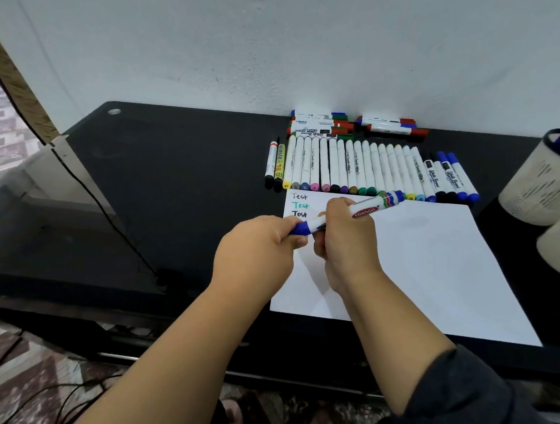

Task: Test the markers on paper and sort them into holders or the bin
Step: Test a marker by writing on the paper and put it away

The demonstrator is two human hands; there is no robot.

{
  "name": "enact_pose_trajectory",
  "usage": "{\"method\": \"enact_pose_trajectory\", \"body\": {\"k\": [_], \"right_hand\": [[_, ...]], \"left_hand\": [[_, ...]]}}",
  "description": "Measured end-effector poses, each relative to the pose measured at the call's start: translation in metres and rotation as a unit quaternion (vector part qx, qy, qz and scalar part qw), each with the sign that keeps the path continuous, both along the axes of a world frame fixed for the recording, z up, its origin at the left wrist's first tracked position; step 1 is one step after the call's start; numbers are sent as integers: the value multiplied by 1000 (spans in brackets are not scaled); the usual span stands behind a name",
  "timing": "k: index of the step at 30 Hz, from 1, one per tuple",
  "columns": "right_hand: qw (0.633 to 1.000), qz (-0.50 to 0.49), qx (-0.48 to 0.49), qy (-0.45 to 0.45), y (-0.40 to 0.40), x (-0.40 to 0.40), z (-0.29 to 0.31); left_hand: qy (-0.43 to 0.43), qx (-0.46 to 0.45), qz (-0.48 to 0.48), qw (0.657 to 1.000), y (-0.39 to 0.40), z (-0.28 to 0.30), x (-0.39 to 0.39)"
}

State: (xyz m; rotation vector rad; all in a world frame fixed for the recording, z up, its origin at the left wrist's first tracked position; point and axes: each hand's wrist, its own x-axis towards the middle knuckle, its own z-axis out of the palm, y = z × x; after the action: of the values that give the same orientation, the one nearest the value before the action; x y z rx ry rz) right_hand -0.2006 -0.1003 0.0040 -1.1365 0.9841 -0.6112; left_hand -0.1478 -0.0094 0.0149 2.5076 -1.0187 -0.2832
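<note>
- Two hands, left hand (pixel 258 243) and right hand (pixel 346 238), share one blue marker (pixel 344 215).
- One sheet of paper (pixel 432 270) bears three "Test" words (pixel 299 205).
- Two pale holders (pixel 542 182).
- Row of markers (pixel 366 169): about twenty-five, count uncertain.

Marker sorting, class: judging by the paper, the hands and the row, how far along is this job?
Early. Done: three "Test" lines on the paper and one blue marker in the holder. In hand: the right hand holds a blue marker while the left hand grips its cap. Left: the long row of markers and the piles by the wall.
</note>
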Motion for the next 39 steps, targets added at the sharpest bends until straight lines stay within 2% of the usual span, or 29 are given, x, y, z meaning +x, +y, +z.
{"method": "enact_pose_trajectory", "body": {"k": [2,6,9,12,14,15,16,18,20,21,23,28,30,35,39], "right_hand": [[1000,2,6,3,-1,-2,1],[1000,23,-7,11,-6,-10,6],[998,38,-25,-35,-10,-19,12],[995,13,-29,-94,-14,-32,20],[992,2,-110,-64,-18,-41,23],[982,10,-188,-23,-20,-46,24],[959,25,-283,24,-22,-51,24],[872,57,-474,108,-27,-62,29],[783,80,-596,159,-33,-69,34],[752,91,-627,180,-37,-72,38],[724,115,-648,207,-44,-81,46],[687,125,-669,254,-70,-101,67],[690,96,-663,273,-86,-111,74],[775,0,-580,249,-132,-142,88],[817,-31,-527,233,-164,-160,91]], "left_hand": [[-26,-7,0,1000,-1,-2,-2],[-5,-23,-2,1000,-3,-1,-6],[16,-41,8,999,-3,4,-8],[48,-64,21,997,-2,10,-14],[65,-70,21,995,-1,15,-18],[71,-72,19,995,-2,17,-20],[75,-75,15,994,-2,21,-22],[85,-91,7,992,-5,31,-26],[97,-114,2,989,-11,43,-30],[102,-125,-1,987,-15,49,-32],[117,-151,-16,981,-24,58,-37],[151,-199,-75,965,-52,73,-50],[175,-210,-95,957,-67,75,-51],[199,-183,-128,954,-110,60,-47],[190,-136,-125,964,-146,37,-41]]}}
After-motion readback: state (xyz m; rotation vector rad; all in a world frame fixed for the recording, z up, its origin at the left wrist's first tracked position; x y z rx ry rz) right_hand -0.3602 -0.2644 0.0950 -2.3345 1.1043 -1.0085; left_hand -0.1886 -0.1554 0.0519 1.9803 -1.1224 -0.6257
